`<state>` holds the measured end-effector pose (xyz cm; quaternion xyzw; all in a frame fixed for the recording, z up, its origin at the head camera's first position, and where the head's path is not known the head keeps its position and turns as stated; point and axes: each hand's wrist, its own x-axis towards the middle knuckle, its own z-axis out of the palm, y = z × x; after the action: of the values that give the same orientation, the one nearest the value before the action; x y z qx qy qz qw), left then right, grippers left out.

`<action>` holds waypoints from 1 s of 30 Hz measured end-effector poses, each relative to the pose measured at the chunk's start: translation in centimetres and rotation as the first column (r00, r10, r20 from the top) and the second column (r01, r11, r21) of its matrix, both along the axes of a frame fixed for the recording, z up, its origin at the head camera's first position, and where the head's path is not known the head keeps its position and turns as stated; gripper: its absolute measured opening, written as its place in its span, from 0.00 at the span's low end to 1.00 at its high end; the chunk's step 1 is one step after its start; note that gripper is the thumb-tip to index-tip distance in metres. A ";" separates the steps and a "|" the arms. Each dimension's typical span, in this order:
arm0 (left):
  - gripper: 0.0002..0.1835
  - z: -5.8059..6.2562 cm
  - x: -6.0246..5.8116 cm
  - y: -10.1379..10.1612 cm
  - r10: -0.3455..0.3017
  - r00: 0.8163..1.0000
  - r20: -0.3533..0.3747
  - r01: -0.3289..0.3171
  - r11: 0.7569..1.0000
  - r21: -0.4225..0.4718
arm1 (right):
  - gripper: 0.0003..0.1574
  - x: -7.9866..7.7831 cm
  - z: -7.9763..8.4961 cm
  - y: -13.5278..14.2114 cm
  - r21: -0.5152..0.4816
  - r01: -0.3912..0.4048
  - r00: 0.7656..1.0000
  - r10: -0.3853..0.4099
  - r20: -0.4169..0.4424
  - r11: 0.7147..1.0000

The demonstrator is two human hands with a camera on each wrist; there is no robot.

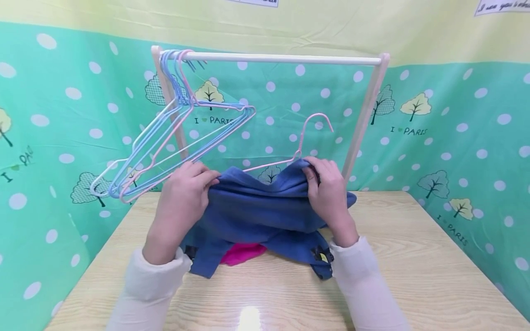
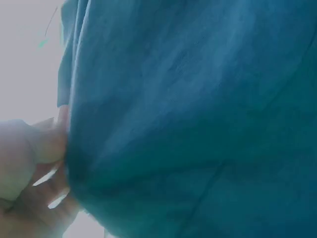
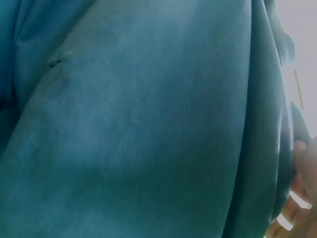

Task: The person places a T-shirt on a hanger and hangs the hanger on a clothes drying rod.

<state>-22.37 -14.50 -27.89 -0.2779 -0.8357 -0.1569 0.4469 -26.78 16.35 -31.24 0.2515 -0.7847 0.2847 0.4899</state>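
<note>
- Blue garment (image 1: pixel 265 216), creased and drooping, held up over the desk (image 1: pixel 414 276) by both hands; whether its lower folds touch the wood I cannot tell; a magenta patch (image 1: pixel 244 253) peeps out beneath it, visible from the head view alone.
- Left hand (image 1: pixel 186 188): its grip pinches the upper edge between thumb and fingers; the left wrist view adds slits of light between those fingers, with cloth filling most of the rest.
- Right hand (image 1: pixel 327 191): its grip pinches that edge too, just beside the neck of a pink hanger (image 1: pixel 301 143); the right wrist view catches this hand only at the margin, yet shows a small dark mark on the cloth that I can't pick out from the head.
- That hanger's hook rises above the fabric; one wire slopes leftward behind the top edge; the remainder is hidden.
- Beyond stands a rack (image 1: pixel 273 58), blue, white and pink spare hangers (image 1: pixel 181 99) bunched at its left end; behind it, a dotted curtain (image 1: pixel 451 119) lettered "I PARIS"; both belong to the head view.
</note>
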 end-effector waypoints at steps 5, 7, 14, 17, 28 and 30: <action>0.03 0.0 -0.2 0.0 -0.012 0.995 -0.102 0.020 0.997 0.071 | 0.18 -0.2 0.2 0.5 -0.007 -0.072 0.997 0.072 0.015 0.997; 0.05 0.0 -0.2 0.0 -0.014 0.990 -0.137 0.029 0.994 0.103 | 0.18 -0.2 0.3 0.8 0.003 -0.083 0.996 0.083 0.028 0.997; 0.07 0.3 -0.3 -0.5 -0.018 0.975 -0.221 0.061 0.980 0.190 | 0.09 -0.2 0.4 2.1 0.010 -0.119 0.990 0.117 0.079 0.993; 0.08 0.5 -0.4 -1.1 -0.004 0.969 -0.248 0.065 0.969 0.239 | 0.05 -0.3 0.5 3.0 0.018 -0.129 0.986 0.127 0.105 0.991; 0.11 0.7 -0.5 -3.0 0.071 0.966 -0.247 0.005 0.956 0.293 | 0.11 -0.9 0.2 5.7 0.067 -0.090 0.957 0.067 0.284 0.994; 0.12 0.8 -0.5 -3.3 0.078 0.968 -0.238 -0.003 0.953 0.303 | 0.10 -1.0 0.1 6.0 0.055 -0.036 0.970 0.022 0.241 0.998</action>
<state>-22.88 -17.76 -27.04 -0.2068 -0.7454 -0.2369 0.5878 -27.82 22.33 -31.11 0.2409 -0.8426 0.2970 0.3793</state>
